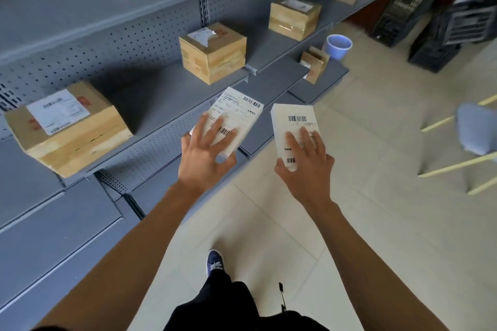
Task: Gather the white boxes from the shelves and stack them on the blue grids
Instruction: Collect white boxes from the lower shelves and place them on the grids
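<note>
I hold two flat white boxes with barcode labels in front of me, above the floor beside the grey shelves. My left hand (pixel 205 150) grips the left white box (pixel 236 113) from above, fingers spread over its label and thumb at its near edge. My right hand (pixel 305 162) grips the right white box (pixel 293 121) the same way, thumb on its left side. The two boxes are apart, side by side. No blue grid shows in this view.
Grey metal shelves (pixel 150 105) run along the left with several brown cardboard boxes, the nearest (pixel 67 126) at the shelf's front edge. A blue bucket (pixel 338 46) and black crates (pixel 443 35) stand further off. A chair (pixel 476 131) is at right. Tiled floor lies ahead.
</note>
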A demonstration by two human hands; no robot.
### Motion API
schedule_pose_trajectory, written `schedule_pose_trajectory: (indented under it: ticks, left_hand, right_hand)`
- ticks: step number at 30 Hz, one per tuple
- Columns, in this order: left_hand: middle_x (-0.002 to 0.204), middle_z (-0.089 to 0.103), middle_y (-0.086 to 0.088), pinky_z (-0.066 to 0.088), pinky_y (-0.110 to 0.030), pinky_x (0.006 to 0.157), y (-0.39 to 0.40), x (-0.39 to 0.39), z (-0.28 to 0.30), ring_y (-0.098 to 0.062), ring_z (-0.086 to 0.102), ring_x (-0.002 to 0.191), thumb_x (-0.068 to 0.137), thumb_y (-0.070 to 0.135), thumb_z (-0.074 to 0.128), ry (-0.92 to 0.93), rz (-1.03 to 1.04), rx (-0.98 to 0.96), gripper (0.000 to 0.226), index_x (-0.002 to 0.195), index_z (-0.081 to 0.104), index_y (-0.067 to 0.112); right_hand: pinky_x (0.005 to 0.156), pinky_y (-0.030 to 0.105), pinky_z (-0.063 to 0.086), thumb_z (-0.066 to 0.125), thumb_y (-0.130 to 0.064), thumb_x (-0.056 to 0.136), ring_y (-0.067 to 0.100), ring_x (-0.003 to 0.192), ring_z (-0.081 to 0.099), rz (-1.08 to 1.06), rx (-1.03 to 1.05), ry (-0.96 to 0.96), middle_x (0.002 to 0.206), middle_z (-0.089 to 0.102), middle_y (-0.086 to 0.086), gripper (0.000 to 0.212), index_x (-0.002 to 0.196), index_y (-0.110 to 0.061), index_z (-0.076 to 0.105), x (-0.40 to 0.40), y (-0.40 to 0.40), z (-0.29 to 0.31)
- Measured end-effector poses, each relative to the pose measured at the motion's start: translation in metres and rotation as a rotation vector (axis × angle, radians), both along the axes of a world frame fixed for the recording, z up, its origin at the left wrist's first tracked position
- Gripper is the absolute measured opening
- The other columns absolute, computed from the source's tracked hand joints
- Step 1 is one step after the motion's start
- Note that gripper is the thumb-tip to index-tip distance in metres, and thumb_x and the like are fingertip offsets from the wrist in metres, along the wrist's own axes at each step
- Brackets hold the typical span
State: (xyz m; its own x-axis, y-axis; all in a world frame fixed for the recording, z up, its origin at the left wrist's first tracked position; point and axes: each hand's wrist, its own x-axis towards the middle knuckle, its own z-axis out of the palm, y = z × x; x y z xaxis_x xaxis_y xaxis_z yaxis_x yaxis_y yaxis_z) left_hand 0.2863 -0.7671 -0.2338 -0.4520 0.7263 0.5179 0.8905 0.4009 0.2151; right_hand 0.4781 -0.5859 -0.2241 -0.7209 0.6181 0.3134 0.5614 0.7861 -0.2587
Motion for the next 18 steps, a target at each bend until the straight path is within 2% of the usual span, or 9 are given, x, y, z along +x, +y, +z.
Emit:
schedule_pose_trajectory:
  ticks: [5,10,14,18]
  left_hand:
    - [0.154,0.048,-0.004,0.042,-0.061,0.091,0.057,-0.035,0.001,-0.038,0.033,0.147,0.084,0.043,0.069,-0.006,-0.103,0.039,0.050,0.133,0.063,0.030]
    - [0.156,0.046,-0.007,0.042,-0.065,0.095,0.121,-0.043,0.005,-0.039,0.031,0.148,0.088,0.044,0.064,-0.034,-0.261,0.071,0.050,0.136,0.056,0.032]
    - [0.153,0.050,-0.008,0.039,-0.060,0.098,0.187,-0.027,0.005,-0.038,0.033,0.148,0.088,0.044,0.061,-0.044,-0.366,0.056,0.046,0.130,0.068,0.026]
    - [0.152,0.051,-0.008,0.040,-0.056,0.097,0.260,-0.008,0.001,-0.038,0.035,0.147,0.086,0.041,0.069,0.018,-0.466,0.020,0.046,0.129,0.068,0.026]
  right_hand:
    - [0.095,0.058,0.042,0.062,-0.049,0.084,0.032,0.148,0.026,-0.097,-0.022,0.010,0.159,0.036,0.003,0.064,0.143,-0.028,0.048,-0.015,0.024,0.006]
    - [0.094,0.056,0.040,0.065,-0.049,0.084,0.032,0.148,0.026,-0.208,-0.012,0.027,0.159,0.036,0.003,0.064,0.143,-0.028,0.049,-0.007,0.063,0.012]
    - [0.092,0.052,0.041,0.061,-0.051,0.084,0.032,0.147,0.028,-0.296,0.024,0.021,0.158,0.038,0.003,0.063,0.142,-0.028,0.051,0.014,0.109,0.016]
    - [0.091,0.052,0.043,0.059,-0.052,0.084,0.032,0.147,0.028,-0.383,0.028,0.046,0.158,0.039,0.002,0.063,0.142,-0.028,0.052,0.042,0.166,0.018]
